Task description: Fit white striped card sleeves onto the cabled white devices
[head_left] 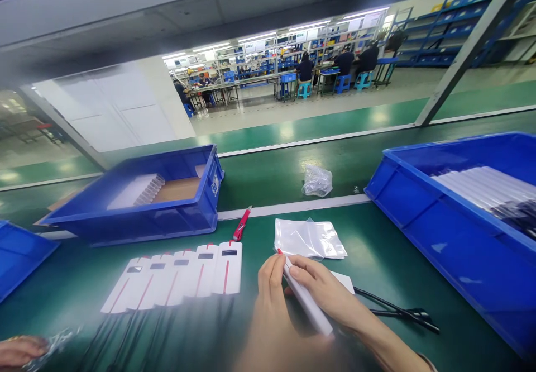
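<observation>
My left hand (pixel 270 288) and my right hand (pixel 324 294) both grip a slim white packaged stick with a red tip (pixel 305 299), held just above the green table (pixel 377 260). The left fingers pinch its upper end; the right fingers wrap along its side. A black cable (pixel 397 310) trails away to the right of my right hand. A stack of clear plastic bags (pixel 307 239) lies just beyond my hands. To the left, a fanned row of several white packaged sticks with red stripes (pixel 180 274) lies flat.
A red utility knife (pixel 242 224) lies near the white table line. Blue bins stand at back left (pixel 142 199), right (pixel 460 221) and far left (pixel 19 254). A crumpled clear bag (pixel 317 181) sits behind. Another person's hand (pixel 19 351) holds crinkled plastic at bottom left. Workers sit far behind.
</observation>
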The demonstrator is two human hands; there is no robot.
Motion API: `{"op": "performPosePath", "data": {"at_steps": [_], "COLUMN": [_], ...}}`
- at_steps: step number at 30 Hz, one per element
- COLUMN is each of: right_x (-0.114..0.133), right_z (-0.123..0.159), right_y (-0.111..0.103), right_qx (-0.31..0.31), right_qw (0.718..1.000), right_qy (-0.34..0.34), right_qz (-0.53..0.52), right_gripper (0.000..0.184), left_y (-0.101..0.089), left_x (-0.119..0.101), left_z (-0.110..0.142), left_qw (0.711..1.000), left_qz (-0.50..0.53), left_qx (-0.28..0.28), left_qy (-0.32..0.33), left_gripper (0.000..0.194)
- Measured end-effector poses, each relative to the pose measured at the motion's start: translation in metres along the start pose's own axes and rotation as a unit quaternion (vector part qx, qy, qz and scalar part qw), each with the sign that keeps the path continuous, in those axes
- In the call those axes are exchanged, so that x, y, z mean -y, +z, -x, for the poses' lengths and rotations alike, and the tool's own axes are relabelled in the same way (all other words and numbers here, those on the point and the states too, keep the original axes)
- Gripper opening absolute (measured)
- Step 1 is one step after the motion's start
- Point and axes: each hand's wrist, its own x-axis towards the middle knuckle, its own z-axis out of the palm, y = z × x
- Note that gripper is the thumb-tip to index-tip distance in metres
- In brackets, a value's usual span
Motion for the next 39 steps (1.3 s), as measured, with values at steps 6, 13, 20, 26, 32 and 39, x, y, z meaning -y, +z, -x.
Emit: {"op": "performPosePath", "data": {"at_steps": [6,13,20,26,32,39], "right_x": [-0.01,0.012,0.013,0.004,0.003,0.0], "right_z": [0.002,0.014,0.032,0.038,0.031,0.026], "right_y": [-0.004,-0.009,-0.01,-0.012,-0.011,-0.008], "right_qx": [0.008,0.034,0.057,0.074,0.043,0.008], "right_qw": [1.0,0.998,0.993,0.995,0.995,0.999], "right_qy": [-0.011,-0.001,0.049,0.041,-0.011,-0.036], "right_qz": [-0.02,0.044,0.088,0.059,0.085,0.023], "right_gripper": [0.045,0.044,0.049,0.063,0.061,0.051], "left_y": [-0.022,-0.003,-0.027,-0.045,-0.044,-0.042], "left_x": [0.009,0.004,-0.002,0.004,0.005,0.002], "left_z": [0.002,-0.003,-0.015,-0.017,-0.018,-0.015], "left_qw": [0.989,0.999,0.996,0.983,0.982,0.983], "left_qz": [0.046,0.016,-0.002,0.018,0.017,0.03], "left_qx": [0.136,0.004,0.079,0.166,0.185,0.171], "left_qy": [0.023,0.029,0.031,0.075,0.043,0.05], "left_gripper": [0.116,0.099,0.102,0.119,0.12,0.13]}}
